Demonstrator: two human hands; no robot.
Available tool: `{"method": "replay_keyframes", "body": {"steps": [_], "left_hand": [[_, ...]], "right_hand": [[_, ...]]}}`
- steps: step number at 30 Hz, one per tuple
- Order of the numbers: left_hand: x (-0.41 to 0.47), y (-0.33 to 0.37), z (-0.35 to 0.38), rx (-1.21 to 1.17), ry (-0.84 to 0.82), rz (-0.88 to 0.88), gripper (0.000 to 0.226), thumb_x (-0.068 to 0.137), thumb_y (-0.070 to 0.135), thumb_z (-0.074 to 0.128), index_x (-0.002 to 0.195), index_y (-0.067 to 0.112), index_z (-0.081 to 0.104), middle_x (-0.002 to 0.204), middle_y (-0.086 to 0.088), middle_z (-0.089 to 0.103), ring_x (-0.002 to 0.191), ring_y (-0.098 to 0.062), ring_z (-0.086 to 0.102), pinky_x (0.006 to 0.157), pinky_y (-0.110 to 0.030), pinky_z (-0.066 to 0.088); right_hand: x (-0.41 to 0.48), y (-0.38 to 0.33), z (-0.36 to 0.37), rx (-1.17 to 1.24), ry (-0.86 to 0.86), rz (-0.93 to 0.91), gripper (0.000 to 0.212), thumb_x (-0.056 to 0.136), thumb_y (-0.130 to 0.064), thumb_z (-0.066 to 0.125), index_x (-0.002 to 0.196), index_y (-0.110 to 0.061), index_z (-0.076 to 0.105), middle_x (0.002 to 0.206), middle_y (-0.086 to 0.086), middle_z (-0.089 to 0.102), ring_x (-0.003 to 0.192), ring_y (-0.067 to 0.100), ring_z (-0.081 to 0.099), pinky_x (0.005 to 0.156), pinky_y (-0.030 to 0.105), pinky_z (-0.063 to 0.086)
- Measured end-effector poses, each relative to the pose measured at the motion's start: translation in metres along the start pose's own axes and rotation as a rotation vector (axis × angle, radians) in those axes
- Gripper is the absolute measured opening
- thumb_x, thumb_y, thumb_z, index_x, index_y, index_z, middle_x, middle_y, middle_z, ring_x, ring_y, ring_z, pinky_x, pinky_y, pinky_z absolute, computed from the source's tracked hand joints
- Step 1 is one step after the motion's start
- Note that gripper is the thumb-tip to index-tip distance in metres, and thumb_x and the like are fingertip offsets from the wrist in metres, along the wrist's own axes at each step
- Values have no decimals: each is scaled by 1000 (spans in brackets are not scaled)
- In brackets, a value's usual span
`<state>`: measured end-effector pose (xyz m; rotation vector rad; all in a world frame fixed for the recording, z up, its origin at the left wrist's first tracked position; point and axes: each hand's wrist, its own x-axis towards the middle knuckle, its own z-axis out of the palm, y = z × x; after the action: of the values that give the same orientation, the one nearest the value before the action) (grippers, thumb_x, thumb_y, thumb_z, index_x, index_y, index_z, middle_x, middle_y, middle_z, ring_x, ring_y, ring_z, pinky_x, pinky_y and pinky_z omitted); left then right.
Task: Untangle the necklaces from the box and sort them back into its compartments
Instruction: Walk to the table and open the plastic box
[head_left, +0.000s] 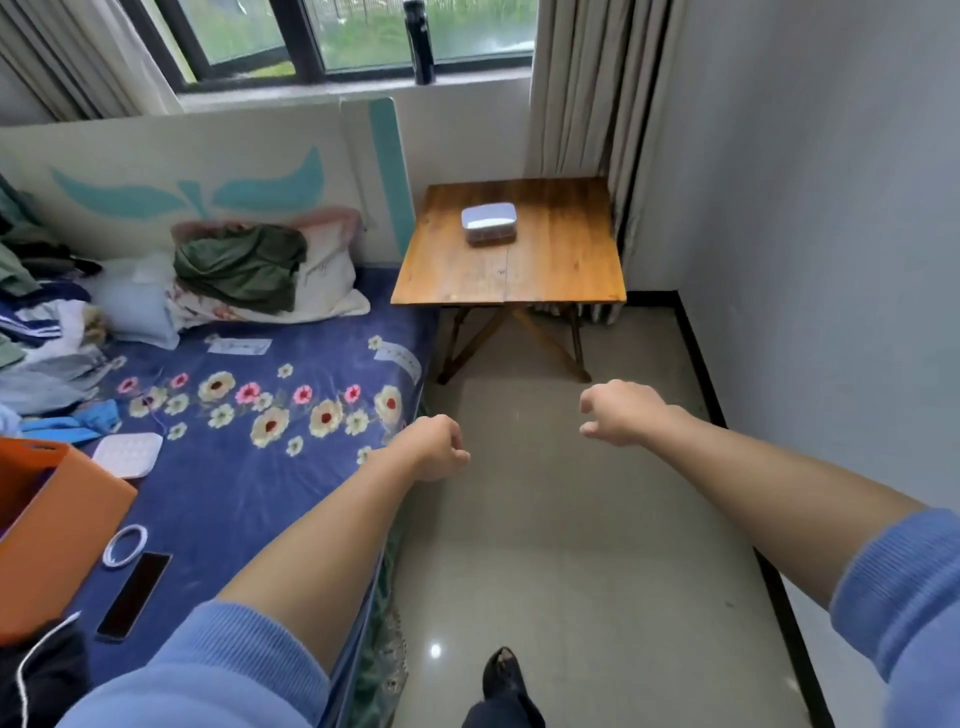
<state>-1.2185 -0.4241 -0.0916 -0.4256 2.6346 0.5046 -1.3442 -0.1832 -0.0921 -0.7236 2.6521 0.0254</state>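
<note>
1. The box (489, 223) sat closed on the wooden table (561, 260), near its middle and toward the far edge, well apart from both hands.
2. Its lid was pale and glossy; no necklace showed, and the compartments were hidden under the lid.
3. The left hand (435, 448) hung out in front, above the edge of the bed (249, 467), fingers loosely curled and grasping nothing.
4. The right hand (615, 411) hovered over the floor (571, 545), also loosely curled, thumb and fingers apart, empty.
5. Both forearms were bare, with blue sleeves (904, 597) pushed up near the elbows.
6. The table stood in the corner beside a curtain (576, 88) and the grey wall, on crossed folding legs.
7. A dark bottle (418, 41) stood upright on the window sill above.
8. On the floral bedsheet lay a black phone (134, 595), a white ring (124, 544) just beside it, and a white square pad (128, 453) farther up.
9. An orange box (57, 535) rested at the bed's near left edge.
10. A green garment (239, 265) was heaped on the pillow (322, 280) by the headboard, with more clothes piled at the far left.
11. A dark shoe (503, 675) showed on the floor at the bottom edge.
</note>
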Motion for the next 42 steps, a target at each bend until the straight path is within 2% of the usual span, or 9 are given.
{"method": "replay_keyframes", "body": {"steps": [5, 11, 15, 18, 25, 31, 34, 38, 42], "left_hand": [[98, 8, -64, 34, 25, 58, 22, 92, 35, 60, 104, 18, 65, 105, -5, 66, 89, -20, 62, 74, -30, 50], [218, 14, -111, 29, -25, 71, 29, 91, 38, 59, 112, 18, 64, 110, -6, 65, 96, -24, 63, 88, -38, 54], [303, 15, -147, 0, -30, 37, 29, 92, 36, 60, 112, 16, 65, 105, -6, 67, 92, -22, 63, 80, -33, 52], [359, 13, -175, -49, -26, -2, 24, 91, 36, 60, 106, 18, 66, 94, -1, 64, 84, -18, 60, 70, -28, 44], [459, -23, -221, -167, -62, -106, 28, 91, 37, 59, 107, 15, 66, 103, -4, 65, 93, -23, 61, 76, -34, 52], [568, -59, -254, -209, -89, -126, 29, 91, 38, 60, 108, 15, 65, 103, -1, 61, 92, -19, 57, 73, -29, 44], [625, -71, -272, -244, -117, -111, 27, 91, 38, 61, 106, 16, 65, 97, 1, 62, 88, -18, 61, 68, -26, 45], [687, -75, -288, -353, -136, -125, 24, 92, 34, 61, 104, 13, 65, 89, 0, 65, 84, -18, 66, 68, -29, 55], [736, -73, -297, -439, -178, -137, 15, 93, 33, 60, 93, 19, 63, 83, 0, 67, 75, -14, 67, 54, -21, 48]], "right_hand": [[89, 3, -50, 36, 48, 1, 33, 89, -41, 55, 118, -26, 58, 115, 3, 63, 100, 27, 61, 75, 34, 47], [214, 28, -81, 36, 9, 7, 33, 89, -39, 57, 119, -24, 59, 114, 4, 64, 99, 27, 62, 75, 34, 48], [312, 46, -106, 48, -22, -19, 35, 90, -39, 57, 122, -23, 58, 116, 3, 64, 99, 26, 61, 78, 36, 51], [379, 56, -128, 32, -40, -48, 35, 90, -41, 57, 120, -23, 58, 114, 3, 65, 95, 24, 61, 71, 33, 49], [513, 44, -168, -17, -90, -103, 35, 89, -42, 57, 119, -24, 60, 111, 3, 66, 93, 23, 61, 79, 36, 55], [615, 31, -175, 32, -115, -67, 34, 90, -42, 59, 118, -23, 61, 102, -1, 64, 81, 18, 60, 57, 25, 47], [656, 30, -179, 76, -102, -20, 35, 90, -42, 60, 118, -23, 62, 109, 1, 67, 86, 19, 61, 65, 28, 53], [698, 37, -185, 155, -55, 76, 32, 90, -41, 59, 116, -22, 62, 110, 2, 67, 88, 20, 63, 64, 27, 50], [743, 51, -185, 177, -65, 152, 32, 90, -39, 56, 117, -22, 61, 111, 2, 68, 91, 22, 63, 73, 33, 55]]}}
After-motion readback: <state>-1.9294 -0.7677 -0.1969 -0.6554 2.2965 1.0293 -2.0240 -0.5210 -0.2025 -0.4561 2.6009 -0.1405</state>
